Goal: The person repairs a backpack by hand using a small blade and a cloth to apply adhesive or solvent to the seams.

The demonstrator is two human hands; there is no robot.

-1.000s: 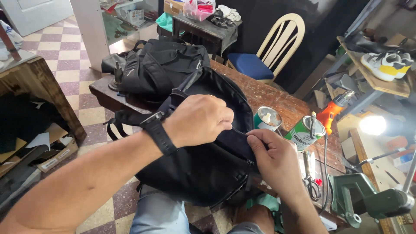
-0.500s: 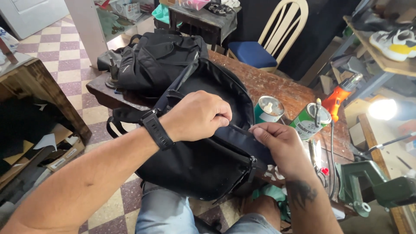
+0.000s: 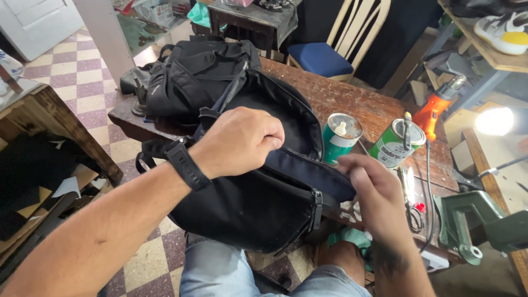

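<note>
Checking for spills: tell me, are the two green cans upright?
Upright: both green cans stand on their bases on the wooden table, tops facing up.

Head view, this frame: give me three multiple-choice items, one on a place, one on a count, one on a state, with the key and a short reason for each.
1. Where does the black backpack lie?
A. On the checkered floor
B. On the near edge of the wooden table, over the person's lap
C. On the blue chair seat

2. How many green cans stand on the table?
A. One
B. Two
C. Four

3. What is the left hand doing?
A. Pinching the backpack's fabric at its opening
B. Lying flat on the table
C. Holding the orange tool

Key:
1 B, since the backpack hangs off the table edge above the knees.
2 B, because one can stands beside the other can.
3 A, as its fingers close on the fabric; the right hand is blurred nearby.
</note>
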